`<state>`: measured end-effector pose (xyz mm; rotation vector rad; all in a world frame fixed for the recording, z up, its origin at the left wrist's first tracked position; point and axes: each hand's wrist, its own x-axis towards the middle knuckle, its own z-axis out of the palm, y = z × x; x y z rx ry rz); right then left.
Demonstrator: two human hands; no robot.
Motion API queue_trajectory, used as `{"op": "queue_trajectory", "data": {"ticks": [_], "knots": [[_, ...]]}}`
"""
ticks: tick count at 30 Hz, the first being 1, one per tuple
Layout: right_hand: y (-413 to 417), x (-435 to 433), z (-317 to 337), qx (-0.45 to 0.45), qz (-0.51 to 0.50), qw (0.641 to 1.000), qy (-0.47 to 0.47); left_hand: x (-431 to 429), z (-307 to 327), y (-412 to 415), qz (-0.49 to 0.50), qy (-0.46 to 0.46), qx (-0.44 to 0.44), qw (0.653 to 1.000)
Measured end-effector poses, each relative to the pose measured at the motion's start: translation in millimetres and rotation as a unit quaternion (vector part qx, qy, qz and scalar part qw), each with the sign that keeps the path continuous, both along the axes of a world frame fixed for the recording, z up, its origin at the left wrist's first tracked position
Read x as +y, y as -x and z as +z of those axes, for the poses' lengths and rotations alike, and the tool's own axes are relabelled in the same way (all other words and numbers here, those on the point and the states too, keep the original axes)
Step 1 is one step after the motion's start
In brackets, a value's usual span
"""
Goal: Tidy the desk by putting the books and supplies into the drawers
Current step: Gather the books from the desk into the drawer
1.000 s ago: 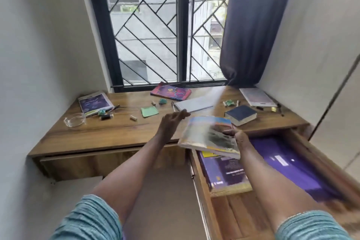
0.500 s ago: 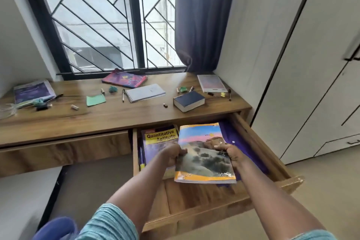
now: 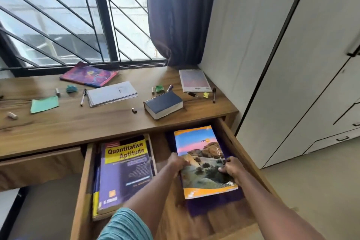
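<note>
A notebook with a desert landscape cover [image 3: 202,158] lies flat in the right half of the open drawer [image 3: 241,154], on top of a purple folder [image 3: 216,203]. My left hand [image 3: 176,161] grips its left edge and my right hand [image 3: 230,167] grips its right edge. In the drawer's left half sits the "Quantitative Aptitude" book [image 3: 124,169] on a stack. On the desk [image 3: 78,122] remain a thick dark blue book [image 3: 163,104], a white notepad [image 3: 112,95], a red and purple book [image 3: 88,74] and a pale book [image 3: 194,81].
Pens [image 3: 83,96] [image 3: 214,94], erasers, green sticky notes [image 3: 44,104] and crumpled green bits lie scattered on the desk. A shut drawer front [image 3: 39,163] is at left. A window with a grille and a dark curtain [image 3: 175,15] stand behind; white wardrobe doors [image 3: 302,64] at right.
The landscape notebook went from above the desk edge down into the drawer's right half onto the purple folder. My left hand joined my right on it. My view swung right and down.
</note>
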<state>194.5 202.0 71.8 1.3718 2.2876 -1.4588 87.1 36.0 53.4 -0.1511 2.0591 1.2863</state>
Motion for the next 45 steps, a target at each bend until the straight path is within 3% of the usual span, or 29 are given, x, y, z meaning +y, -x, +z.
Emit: {"op": "queue_trajectory", "data": {"ticks": [8,15,27,30,38,45], "knots": [[40.9,28.2,-18.1,-0.080,0.057,0.987,-0.125,48.6,-24.4,31.1,-0.072,0.177,0.079,0.978],[61.2,42.3,-28.8,-0.105,0.082,0.968,-0.214,78.1,-31.3,35.8,-0.076,0.231,0.089,0.966],[91.3,45.6,-34.6,-0.141,0.133,0.951,-0.239,107.9,-19.6,32.5,-0.045,0.323,0.110,0.939],[109.5,45.9,-12.1,-0.097,0.171,0.932,-0.306,117.8,-0.3,43.3,0.016,0.312,0.133,0.941],[204.8,80.4,61.1,0.088,0.182,0.907,-0.369,155.8,89.2,127.1,0.114,0.176,0.342,0.916],[306.5,141.9,90.5,0.089,0.199,0.914,-0.343,197.7,111.2,222.2,0.050,0.190,0.302,0.933]]}}
